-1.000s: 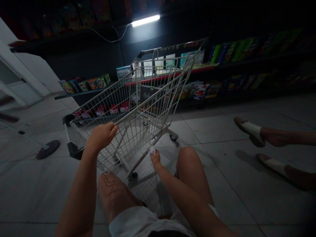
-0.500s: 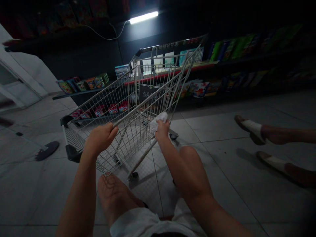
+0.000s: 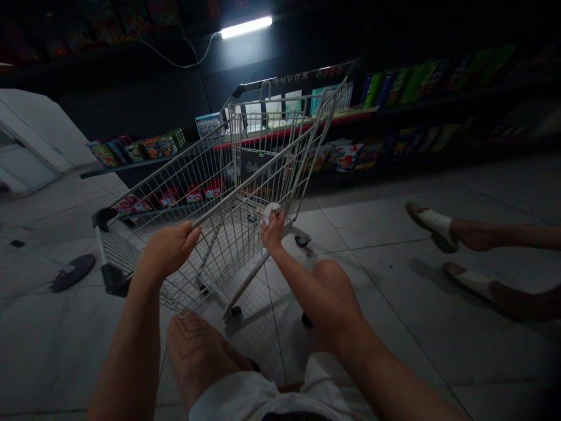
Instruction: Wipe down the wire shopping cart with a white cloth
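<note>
A wire shopping cart [image 3: 239, 210] stands sideways before my knees, with dark plastic corners at its left end and its handle at the far top. My left hand [image 3: 169, 250] is closed around the cart's near top rail. Lower down and to the right, my right hand [image 3: 273, 229] holds a crumpled white cloth [image 3: 271, 209] against the wires at the cart's lower side. My fingers hide part of the cloth. Below the basket, the cart's frame and wheels [image 3: 235, 311] rest on the tiled floor.
Dark shelves with books [image 3: 274, 111] and boxed goods [image 3: 151, 146] run behind the cart, under a lit tube lamp [image 3: 246, 27]. On the left a mop [image 3: 74, 272] lies flat on the floor. Another person's feet in light shoes [image 3: 432, 221] extend in from the right.
My right hand has moved slightly left along the cart's side with the cloth, which now shows less. My left hand keeps its grip on the rail. The whole view has shifted a little.
</note>
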{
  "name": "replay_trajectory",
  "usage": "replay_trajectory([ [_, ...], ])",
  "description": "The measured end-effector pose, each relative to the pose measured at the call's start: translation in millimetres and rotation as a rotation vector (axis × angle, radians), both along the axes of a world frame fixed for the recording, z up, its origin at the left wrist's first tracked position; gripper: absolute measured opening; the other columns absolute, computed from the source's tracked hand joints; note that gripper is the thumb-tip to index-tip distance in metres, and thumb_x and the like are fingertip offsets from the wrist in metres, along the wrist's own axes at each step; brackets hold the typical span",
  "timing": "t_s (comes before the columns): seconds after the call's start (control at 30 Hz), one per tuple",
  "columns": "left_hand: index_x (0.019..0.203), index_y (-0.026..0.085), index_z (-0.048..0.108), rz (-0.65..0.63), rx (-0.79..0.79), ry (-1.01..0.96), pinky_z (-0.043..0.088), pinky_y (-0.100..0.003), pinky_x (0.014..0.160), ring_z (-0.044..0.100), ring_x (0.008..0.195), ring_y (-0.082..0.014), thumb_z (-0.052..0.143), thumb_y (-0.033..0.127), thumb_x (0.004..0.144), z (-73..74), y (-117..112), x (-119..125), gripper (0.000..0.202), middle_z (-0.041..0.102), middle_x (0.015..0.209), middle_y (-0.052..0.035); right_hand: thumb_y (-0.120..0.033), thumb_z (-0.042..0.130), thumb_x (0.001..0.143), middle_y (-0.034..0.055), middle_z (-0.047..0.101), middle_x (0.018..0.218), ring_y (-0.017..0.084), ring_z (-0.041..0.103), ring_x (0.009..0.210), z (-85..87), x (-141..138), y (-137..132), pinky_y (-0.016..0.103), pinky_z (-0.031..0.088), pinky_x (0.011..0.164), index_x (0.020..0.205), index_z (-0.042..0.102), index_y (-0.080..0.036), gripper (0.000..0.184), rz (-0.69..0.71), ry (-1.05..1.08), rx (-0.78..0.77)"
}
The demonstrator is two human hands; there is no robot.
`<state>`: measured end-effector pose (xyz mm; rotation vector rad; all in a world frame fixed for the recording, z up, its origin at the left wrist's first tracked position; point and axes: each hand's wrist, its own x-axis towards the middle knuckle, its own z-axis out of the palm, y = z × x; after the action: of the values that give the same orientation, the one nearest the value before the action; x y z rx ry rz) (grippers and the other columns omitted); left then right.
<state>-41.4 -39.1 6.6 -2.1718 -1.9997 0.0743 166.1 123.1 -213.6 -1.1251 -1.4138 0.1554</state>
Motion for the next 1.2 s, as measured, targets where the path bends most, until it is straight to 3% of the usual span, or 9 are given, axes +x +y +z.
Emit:
replay_trajectory([
  [0.13, 0.088, 0.021, 0.059, 0.031, 0.000, 0.030, 0.042, -0.032, 0.068, 0.067, 0.086, -0.0256, 0.021, 0.051, 0.098, 11.4, 12, 21, 0.049, 0.072, 0.089, -0.0095, -0.013, 0.055, 0.071, 0.0132, 0.049, 0.118, 0.024, 0.051, 0.112, -31.0, -44, -44, 0.042, 0.048, 0.103, 0.127, 0.053, -0.015, 0.056, 0.067, 0.003, -0.120],
  [0.27, 0.106, 0.018, 0.061, -0.049, 0.077, -0.043, 0.047, -0.037, 0.079, 0.067, 0.101, -0.0294, 0.023, 0.043, 0.100, 19.4, 48, 65, 0.046, 0.071, 0.109, -0.0142, -0.013, 0.054, 0.069, 0.0128, 0.051, 0.115, 0.024, 0.052, 0.110, -30.4, -50, -67, 0.038, 0.049, 0.102, 0.128, 0.054, -0.015, 0.059, 0.230, -0.061, -0.118],
  [0.53, 0.106, 0.016, 0.064, -0.049, 0.241, -0.035, 0.050, -0.037, 0.077, 0.070, 0.088, -0.0273, 0.020, 0.044, 0.101, 1.3, 85, 90, 0.053, 0.073, 0.097, -0.0151, -0.013, 0.049, 0.079, 0.0100, 0.042, 0.135, 0.025, 0.043, 0.130, 92.3, 14, 6, 0.047, 0.039, 0.114, 0.141, 0.043, -0.026, 0.063, -0.013, 0.017, 0.274],
  [0.6, 0.104, 0.015, 0.065, -0.062, 0.245, -0.023, 0.050, -0.037, 0.076, 0.070, 0.087, -0.0275, 0.021, 0.044, 0.101, 0.4, 84, 87, 0.052, 0.074, 0.095, -0.0152, -0.015, 0.049, 0.083, 0.0085, 0.042, 0.139, 0.026, 0.039, 0.135, 105.1, 8, 22, 0.049, 0.036, 0.116, 0.139, 0.046, -0.028, 0.057, 0.005, -0.037, 0.292],
  [0.67, 0.103, 0.016, 0.065, -0.074, 0.248, -0.019, 0.049, -0.037, 0.076, 0.070, 0.086, -0.0274, 0.020, 0.044, 0.102, 1.2, 82, 84, 0.053, 0.074, 0.094, -0.0155, -0.019, 0.048, 0.086, 0.0088, 0.045, 0.138, 0.028, 0.040, 0.135, 88.9, -7, 23, 0.052, 0.037, 0.114, 0.135, 0.051, -0.027, 0.050, 0.028, -0.065, 0.286],
  [0.83, 0.103, 0.016, 0.065, -0.068, 0.252, -0.020, 0.048, -0.035, 0.075, 0.070, 0.085, -0.0258, 0.023, 0.043, 0.102, 3.4, 79, 78, 0.050, 0.074, 0.093, -0.0143, -0.016, 0.048, 0.084, 0.0121, 0.057, 0.124, 0.027, 0.053, 0.120, -8.9, -26, -21, 0.048, 0.049, 0.102, 0.121, 0.062, -0.022, 0.040, 0.084, -0.161, 0.276],
  [0.9, 0.104, 0.016, 0.064, -0.056, 0.243, -0.005, 0.048, -0.034, 0.076, 0.070, 0.085, -0.0255, 0.023, 0.044, 0.102, 3.8, 76, 76, 0.050, 0.073, 0.092, -0.0138, -0.014, 0.048, 0.083, 0.0121, 0.060, 0.119, 0.026, 0.056, 0.115, -18.3, -20, -35, 0.046, 0.051, 0.099, 0.116, 0.065, -0.020, 0.038, 0.109, -0.180, 0.279],
  [1.1, 0.107, 0.016, 0.062, -0.051, 0.232, 0.066, 0.048, -0.035, 0.073, 0.071, 0.085, -0.0274, 0.021, 0.042, 0.102, 3.8, 65, 70, 0.049, 0.074, 0.093, -0.0149, -0.020, 0.047, 0.090, 0.0087, 0.049, 0.140, 0.028, 0.046, 0.132, 81.4, -16, -19, 0.049, 0.041, 0.113, 0.133, 0.056, -0.025, 0.044, 0.071, -0.168, 0.337],
  [1.2, 0.107, 0.016, 0.062, -0.066, 0.237, 0.075, 0.047, -0.035, 0.072, 0.071, 0.086, -0.0287, 0.019, 0.042, 0.102, 3.2, 61, 66, 0.050, 0.074, 0.093, -0.0149, -0.019, 0.046, 0.091, 0.0072, 0.049, 0.142, 0.026, 0.045, 0.135, 90.0, -28, -13, 0.046, 0.040, 0.115, 0.133, 0.056, -0.026, 0.044, 0.032, -0.237, 0.386],
])
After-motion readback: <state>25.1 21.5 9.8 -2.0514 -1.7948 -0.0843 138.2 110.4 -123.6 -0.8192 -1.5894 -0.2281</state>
